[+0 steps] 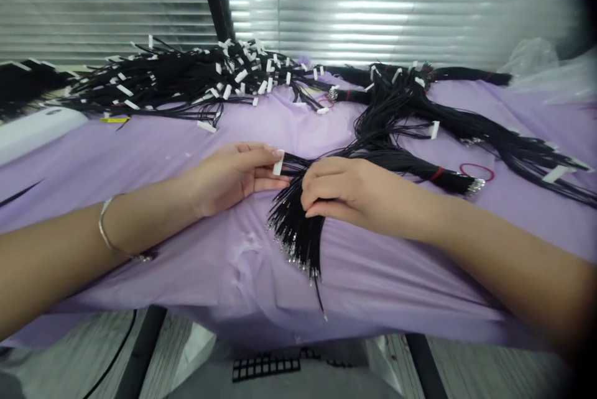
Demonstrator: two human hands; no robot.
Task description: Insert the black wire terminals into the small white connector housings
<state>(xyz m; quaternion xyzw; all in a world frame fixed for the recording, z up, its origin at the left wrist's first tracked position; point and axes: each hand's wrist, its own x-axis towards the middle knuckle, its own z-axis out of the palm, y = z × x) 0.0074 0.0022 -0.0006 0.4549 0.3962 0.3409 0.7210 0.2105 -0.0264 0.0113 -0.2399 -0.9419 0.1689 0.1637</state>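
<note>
Between the thumb and fingers of my left hand (237, 175) is a white connector (278, 163) with several black wires running out of it to the right. My right hand (345, 191) is closed, its fingertips pinched over a fanned bundle of black wires (298, 225) with silvery crimped ends pointing toward the table's front edge. One wire hangs out longer than the others. Just behind the right hand lies a tied wire bundle (420, 169) with metal tips. What exactly sits under the right fingertips is partly hidden.
A large heap of black wires with white connectors (186, 73) lies along the back. More wire bundles (494, 128) spread to the right, near a red rubber band (476, 171). A white device (41, 128) stands at left on the purple cloth (186, 281). Blinds rise behind.
</note>
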